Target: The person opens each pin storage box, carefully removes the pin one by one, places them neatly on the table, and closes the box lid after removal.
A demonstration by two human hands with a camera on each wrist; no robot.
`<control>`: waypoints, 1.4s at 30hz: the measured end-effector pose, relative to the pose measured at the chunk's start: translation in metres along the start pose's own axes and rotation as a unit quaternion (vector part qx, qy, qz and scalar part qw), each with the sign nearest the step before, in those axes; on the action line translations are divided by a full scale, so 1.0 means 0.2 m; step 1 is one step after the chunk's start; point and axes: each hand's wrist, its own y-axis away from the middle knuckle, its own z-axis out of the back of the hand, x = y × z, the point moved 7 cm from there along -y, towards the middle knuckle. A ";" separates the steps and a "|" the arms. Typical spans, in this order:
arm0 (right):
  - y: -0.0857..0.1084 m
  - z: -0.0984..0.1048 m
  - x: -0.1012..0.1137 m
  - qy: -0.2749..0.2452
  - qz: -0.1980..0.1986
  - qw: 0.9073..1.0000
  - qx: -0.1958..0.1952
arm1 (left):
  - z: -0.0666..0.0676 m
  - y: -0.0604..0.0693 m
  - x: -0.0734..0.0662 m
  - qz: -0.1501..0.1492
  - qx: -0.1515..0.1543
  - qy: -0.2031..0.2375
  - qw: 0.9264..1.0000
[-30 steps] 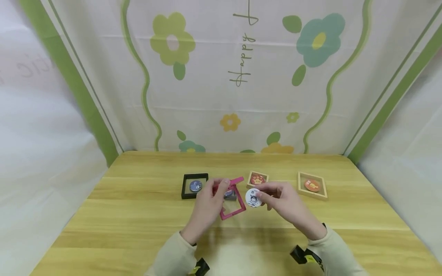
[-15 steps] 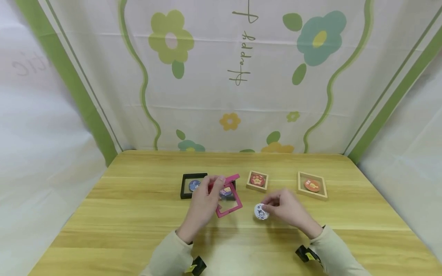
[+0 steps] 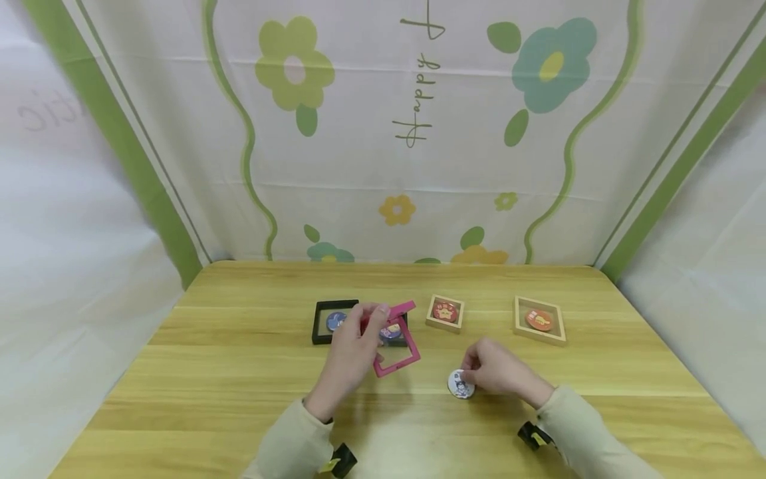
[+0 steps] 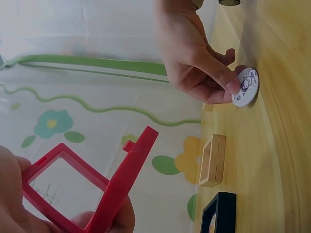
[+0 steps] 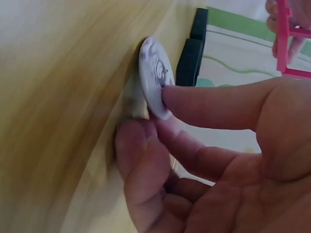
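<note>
My left hand grips a pink hinged frame above the table; in the left wrist view the frame stands opened, its two halves at an angle, with a clear film inside. My right hand pinches a round white badge printed with a dark cartoon figure, low over the tabletop to the right of the frame. Close up in the right wrist view, thumb and fingers hold the badge by its edge, tilted, near the wood. Whether its lower edge touches the table I cannot tell.
Behind the left hand are two black frames, the left one with a blue badge, the other partly hidden. A small wooden frame with a red badge and a larger wooden frame with an orange badge lie farther right. A patterned cloth hangs behind.
My right hand has carried the white badge away from the pink frame, rightward and down toward the table. The left hand with the frame has shifted slightly left.
</note>
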 end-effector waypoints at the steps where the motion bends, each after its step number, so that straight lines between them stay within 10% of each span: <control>1: 0.00 0.00 -0.01 0.004 -0.005 1.000 0.003 | 0.00 0.00 0.00 0.000 0.002 0.000 1.000; 16: 0.02 0.05 -0.06 0.007 -0.016 0.999 -0.039 | -0.04 0.00 0.01 0.005 0.022 -0.013 1.000; 25: 0.16 0.15 0.17 -0.016 0.086 0.993 -0.081 | -0.05 -0.01 0.01 0.028 0.041 0.030 0.998; 42: 0.16 0.13 0.22 -0.033 0.108 0.993 -0.043 | 0.22 -0.06 0.06 0.053 0.009 0.012 0.998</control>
